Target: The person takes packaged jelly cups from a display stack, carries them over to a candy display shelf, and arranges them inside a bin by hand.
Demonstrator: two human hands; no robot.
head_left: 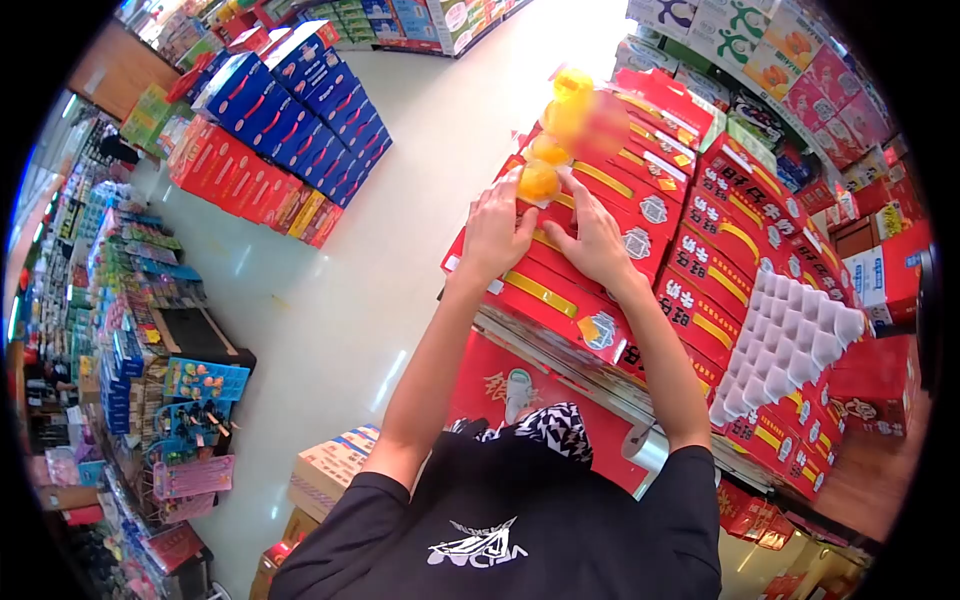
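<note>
Several round yellow-orange things stand in a row on top of red milk cartons (600, 185); their exact kind is hard to make out. My left hand (495, 228) is at the left side of the nearest yellow-orange round thing (540, 183), fingertips against it and thumb just below. From the right, my right hand (592, 235) meets the same thing with its fingers, its thumb over the carton tops. Beyond it in the row are a second round piece (548, 150) and a brighter yellow one (573, 84), partly blurred.
A pale moulded egg tray (785, 340) leans on the cartons at right. Stacked blue boxes (300, 115) stand across the aisle floor (350, 270). Cardboard boxes (335, 470) sit by my left side. A white roll (645, 445) is near my right elbow.
</note>
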